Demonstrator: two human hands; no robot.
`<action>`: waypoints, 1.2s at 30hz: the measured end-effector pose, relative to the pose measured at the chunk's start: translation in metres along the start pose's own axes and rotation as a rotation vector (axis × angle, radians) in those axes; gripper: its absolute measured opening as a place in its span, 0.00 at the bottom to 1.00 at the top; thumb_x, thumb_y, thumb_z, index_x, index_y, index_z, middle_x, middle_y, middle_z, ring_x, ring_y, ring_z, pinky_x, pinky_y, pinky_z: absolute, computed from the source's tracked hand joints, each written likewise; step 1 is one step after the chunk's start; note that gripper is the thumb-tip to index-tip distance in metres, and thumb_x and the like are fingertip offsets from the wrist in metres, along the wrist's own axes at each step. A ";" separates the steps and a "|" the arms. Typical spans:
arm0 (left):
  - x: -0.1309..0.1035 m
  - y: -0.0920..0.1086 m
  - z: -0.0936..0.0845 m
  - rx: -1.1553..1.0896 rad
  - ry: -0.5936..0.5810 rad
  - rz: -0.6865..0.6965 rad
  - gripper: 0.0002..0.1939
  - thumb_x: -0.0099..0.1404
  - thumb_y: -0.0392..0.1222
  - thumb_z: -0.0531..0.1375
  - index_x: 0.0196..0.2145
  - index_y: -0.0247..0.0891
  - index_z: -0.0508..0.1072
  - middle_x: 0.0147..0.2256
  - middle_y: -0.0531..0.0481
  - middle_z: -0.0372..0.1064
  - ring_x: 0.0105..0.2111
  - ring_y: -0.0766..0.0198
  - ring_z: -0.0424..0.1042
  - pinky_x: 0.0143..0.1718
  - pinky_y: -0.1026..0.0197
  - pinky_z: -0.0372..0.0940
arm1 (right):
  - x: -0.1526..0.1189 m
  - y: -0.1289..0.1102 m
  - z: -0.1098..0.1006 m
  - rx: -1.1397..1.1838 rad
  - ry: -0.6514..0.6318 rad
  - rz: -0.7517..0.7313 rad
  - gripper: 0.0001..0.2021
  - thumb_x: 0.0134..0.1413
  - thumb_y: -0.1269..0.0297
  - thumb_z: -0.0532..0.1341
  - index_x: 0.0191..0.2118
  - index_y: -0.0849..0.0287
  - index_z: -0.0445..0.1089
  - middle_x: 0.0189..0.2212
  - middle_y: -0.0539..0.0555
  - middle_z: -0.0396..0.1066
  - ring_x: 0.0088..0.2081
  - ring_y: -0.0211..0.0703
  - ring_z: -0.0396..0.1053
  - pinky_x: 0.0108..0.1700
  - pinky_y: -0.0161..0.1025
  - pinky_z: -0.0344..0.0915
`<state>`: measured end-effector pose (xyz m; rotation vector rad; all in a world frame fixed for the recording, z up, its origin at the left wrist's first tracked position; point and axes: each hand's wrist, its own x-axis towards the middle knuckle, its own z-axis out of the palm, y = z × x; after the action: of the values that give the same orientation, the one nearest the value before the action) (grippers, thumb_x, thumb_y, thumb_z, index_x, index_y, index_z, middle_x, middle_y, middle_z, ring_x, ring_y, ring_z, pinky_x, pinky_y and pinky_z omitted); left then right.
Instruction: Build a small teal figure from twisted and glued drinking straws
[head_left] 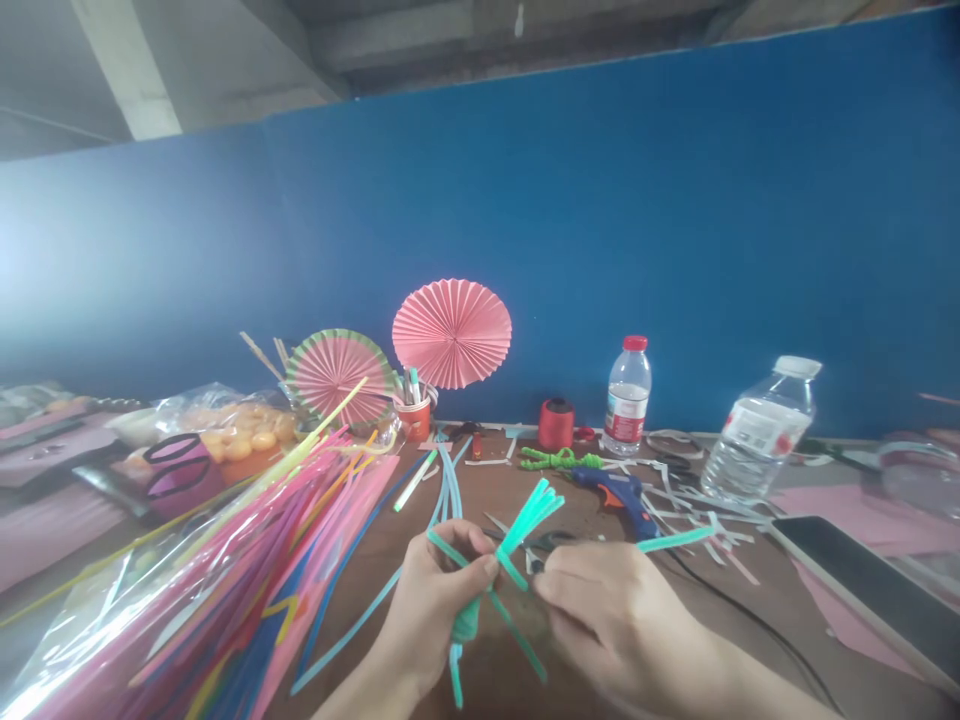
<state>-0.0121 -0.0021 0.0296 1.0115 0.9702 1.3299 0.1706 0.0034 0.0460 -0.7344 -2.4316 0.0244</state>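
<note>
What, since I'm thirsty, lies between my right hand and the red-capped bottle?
The head view shows a blue glue gun lying between your right hand and the red-capped bottle, plus pale strips.

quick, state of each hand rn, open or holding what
Left hand: closed, pinching a bundle of turquoise pipe cleaners.
Right hand: closed, apparently on a single turquoise pipe cleaner.

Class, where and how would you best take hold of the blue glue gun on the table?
Probably by the handle of the blue glue gun, from the near right: that end slants toward the person, close to the right hand, and the orange trigger sits beside it. The other end points away, toward the green cord.
</note>
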 end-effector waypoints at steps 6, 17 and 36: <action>-0.007 0.004 -0.001 -0.009 -0.237 -0.084 0.08 0.45 0.31 0.64 0.21 0.35 0.66 0.21 0.54 0.66 0.20 0.69 0.67 0.22 0.67 0.59 | 0.003 0.020 -0.001 0.465 -0.266 0.332 0.08 0.48 0.66 0.58 0.23 0.60 0.70 0.19 0.46 0.66 0.22 0.33 0.60 0.24 0.30 0.52; -0.008 -0.009 0.000 0.729 -0.372 -0.250 0.06 0.40 0.34 0.61 0.22 0.34 0.71 0.16 0.55 0.67 0.16 0.70 0.62 0.16 0.69 0.54 | 0.006 0.008 -0.015 0.335 -0.260 0.492 0.05 0.44 0.68 0.59 0.23 0.59 0.70 0.20 0.46 0.68 0.23 0.34 0.62 0.25 0.29 0.52; 0.003 -0.003 0.000 -0.161 -0.050 -0.113 0.10 0.41 0.35 0.66 0.21 0.34 0.68 0.18 0.55 0.65 0.18 0.72 0.65 0.21 0.70 0.57 | 0.000 -0.006 -0.007 0.146 -0.032 0.258 0.09 0.47 0.73 0.52 0.21 0.60 0.65 0.18 0.48 0.62 0.22 0.33 0.58 0.25 0.31 0.49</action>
<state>-0.0116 0.0006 0.0264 0.8518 0.8557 1.2614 0.1717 -0.0028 0.0526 -0.9807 -2.3192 0.3141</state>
